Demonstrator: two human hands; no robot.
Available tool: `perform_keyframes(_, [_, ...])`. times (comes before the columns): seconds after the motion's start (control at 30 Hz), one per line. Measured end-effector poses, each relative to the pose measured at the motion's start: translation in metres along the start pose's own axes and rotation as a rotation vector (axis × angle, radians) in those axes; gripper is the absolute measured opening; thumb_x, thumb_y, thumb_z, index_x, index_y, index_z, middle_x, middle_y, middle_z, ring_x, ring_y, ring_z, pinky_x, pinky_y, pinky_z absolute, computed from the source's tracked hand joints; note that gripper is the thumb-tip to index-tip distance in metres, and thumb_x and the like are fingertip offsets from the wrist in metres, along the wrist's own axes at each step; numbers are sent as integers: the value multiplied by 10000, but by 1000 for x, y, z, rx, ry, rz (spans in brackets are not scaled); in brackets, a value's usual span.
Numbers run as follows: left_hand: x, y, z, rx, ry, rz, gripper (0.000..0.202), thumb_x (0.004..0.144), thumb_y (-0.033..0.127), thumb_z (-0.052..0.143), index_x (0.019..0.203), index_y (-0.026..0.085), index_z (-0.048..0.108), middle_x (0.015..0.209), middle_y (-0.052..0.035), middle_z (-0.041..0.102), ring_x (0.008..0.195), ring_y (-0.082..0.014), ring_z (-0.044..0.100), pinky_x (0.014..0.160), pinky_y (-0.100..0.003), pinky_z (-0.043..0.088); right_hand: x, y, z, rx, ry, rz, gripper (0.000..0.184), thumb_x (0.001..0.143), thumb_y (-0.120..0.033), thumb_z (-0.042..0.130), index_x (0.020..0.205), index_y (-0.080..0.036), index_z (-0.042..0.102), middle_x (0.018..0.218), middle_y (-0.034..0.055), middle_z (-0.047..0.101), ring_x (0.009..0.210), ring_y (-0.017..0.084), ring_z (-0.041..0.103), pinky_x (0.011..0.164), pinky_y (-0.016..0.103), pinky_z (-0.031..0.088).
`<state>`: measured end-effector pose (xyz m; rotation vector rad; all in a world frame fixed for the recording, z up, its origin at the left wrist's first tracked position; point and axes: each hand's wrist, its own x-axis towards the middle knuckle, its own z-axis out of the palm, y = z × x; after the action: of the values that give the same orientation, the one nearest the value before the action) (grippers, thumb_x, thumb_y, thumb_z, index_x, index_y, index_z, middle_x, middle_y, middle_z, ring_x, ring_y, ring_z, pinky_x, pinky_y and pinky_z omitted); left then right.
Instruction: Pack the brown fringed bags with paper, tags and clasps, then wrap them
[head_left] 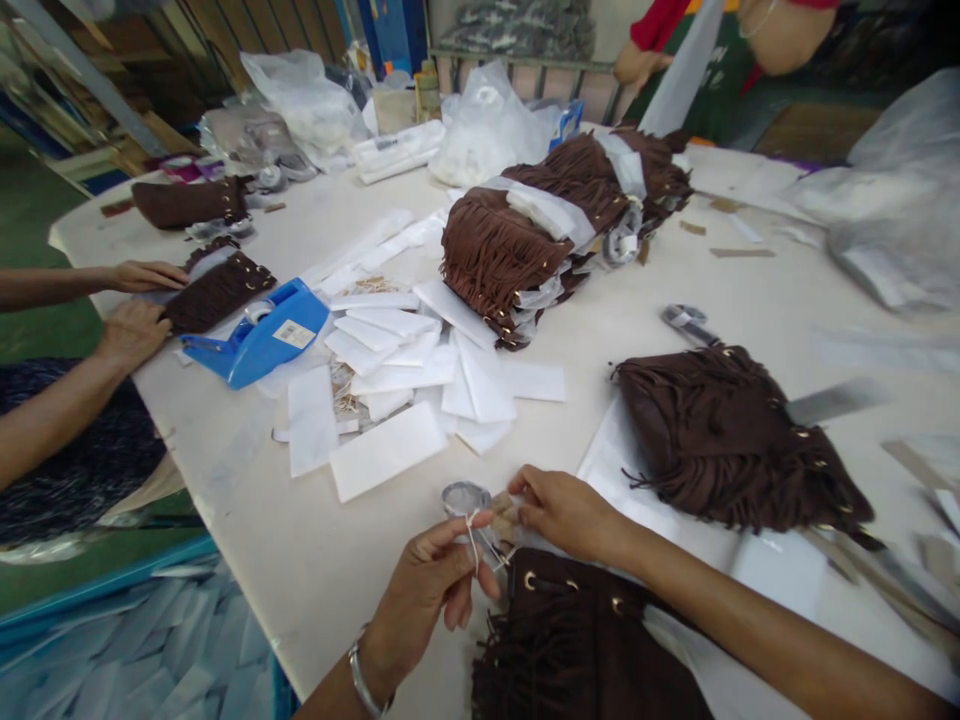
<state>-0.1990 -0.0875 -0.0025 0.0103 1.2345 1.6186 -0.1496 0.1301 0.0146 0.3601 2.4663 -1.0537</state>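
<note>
A: State the condition of the left grip (431,580).

B: Grasping. A thin white string (474,545) is looped at the fingers, thumb and forefinger closed on it. A metal bracelet (361,675) encircles the wrist.

A: State the condition of the right grip (562,510).

B: Grasping. Thumb and forefinger pinch a small brown tag (504,510), just beside the left forefinger. Whether string and tag are joined, I cannot tell.

A: Locate the near bag (570,640).

B: Dark brown and fringed, it lies on the surface (337,540) just below the hands, partly hidden by the right forearm. Gold eyelets run along its upper part. A clear-wrapped coil (465,497) lies just beyond the left fingertips.

A: List items farther out.

B: Right: a second bag (720,440), partly over white sheets (611,465). Ahead and left: white pads (390,450) in a loose pile, with a blue tape dispenser (277,335) beside it. Behind the pile: a row of fringed bags (502,250).

A: And at the edges?

B: Left: a co-worker's hands (133,332) at a brown bag (217,293). Lower left: a blue bin (105,583) of pale pieces (142,650). Far side: a person in red sleeves (658,25).
</note>
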Motion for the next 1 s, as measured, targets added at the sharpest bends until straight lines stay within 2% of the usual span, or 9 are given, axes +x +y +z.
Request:
perform_keyframes(0.07, [0, -2, 1, 31, 2, 15, 505, 845, 356, 663, 1297, 153, 567, 744, -61, 705, 364, -24, 390, 426, -200, 337, -1, -4, 2, -101, 8, 50, 243, 813, -332, 581, 1007, -187, 601, 885, 67, 670, 799, 208, 599, 638, 274, 344])
perform_keyframes(0.13, [0, -3, 3, 53, 4, 27, 527, 844, 369, 668, 1311, 153, 554, 786, -72, 711, 380, -29, 414, 434, -203, 344, -3, -5, -1, -125, -49, 63, 251, 784, -325, 600, 998, -195, 610, 906, 71, 670, 807, 218, 599, 636, 277, 345])
perform_keyframes(0.27, [0, -4, 3, 54, 60, 45, 545, 854, 388, 656, 1327, 144, 538, 814, -78, 712, 384, -23, 397, 427, -198, 327, -12, -1, -19, 7, -172, -38, 396, 735, -176, 596, 1130, -202, 572, 962, 46, 661, 834, 184, 590, 677, 255, 379])
perform_keyframes(0.33, [0, -6, 3, 46, 96, 47, 550, 850, 391, 660, 1323, 138, 539, 821, -81, 711, 390, -23, 398, 419, -192, 305, -14, 0, -28, 39, -181, -62, 408, 715, -118, 594, 1115, -195, 576, 947, 32, 658, 828, 170, 585, 694, 247, 385])
perform_keyframes(0.47, [0, -10, 4, 55, 150, 51, 581, 834, 416, 671, 1331, 150, 532, 856, -88, 712, 399, -26, 412, 419, -189, 304, -4, -3, -28, 31, -118, -197, 315, 745, -116, 592, 1041, -220, 597, 895, -3, 651, 810, 157, 579, 697, 239, 385])
perform_keyframes(0.6, [0, -12, 7, 100, 181, 62, 589, 812, 458, 678, 1314, 177, 553, 857, -74, 709, 395, -31, 424, 411, -189, 315, 10, -7, -10, -62, -32, -331, 419, 737, -99, 599, 1138, -209, 544, 1057, 34, 635, 956, 184, 586, 803, 264, 408])
perform_keyframes(0.67, [-1, -13, 8, 121, 194, 80, 604, 802, 476, 680, 1317, 186, 553, 853, -68, 707, 385, -32, 421, 401, -189, 313, 12, -10, -2, -162, 1, -328, 460, 741, -102, 598, 1184, -188, 510, 1118, 69, 612, 1003, 204, 584, 831, 285, 414])
perform_keyframes(0.83, [-2, -16, 8, 162, 188, 107, 666, 783, 512, 688, 1341, 185, 530, 835, -68, 705, 370, -42, 435, 391, -193, 314, 6, -17, 4, -412, 27, -271, 258, 796, -191, 612, 1044, -191, 539, 1023, 72, 597, 926, 215, 585, 755, 296, 418])
perform_keyframes(1.0, [-2, -16, 7, 196, 164, 101, 675, 791, 496, 687, 1362, 185, 506, 839, -68, 705, 365, -37, 429, 385, -188, 312, 0, -14, 3, -355, 70, -256, 201, 756, -163, 627, 938, -194, 549, 983, 52, 595, 888, 189, 563, 715, 266, 375])
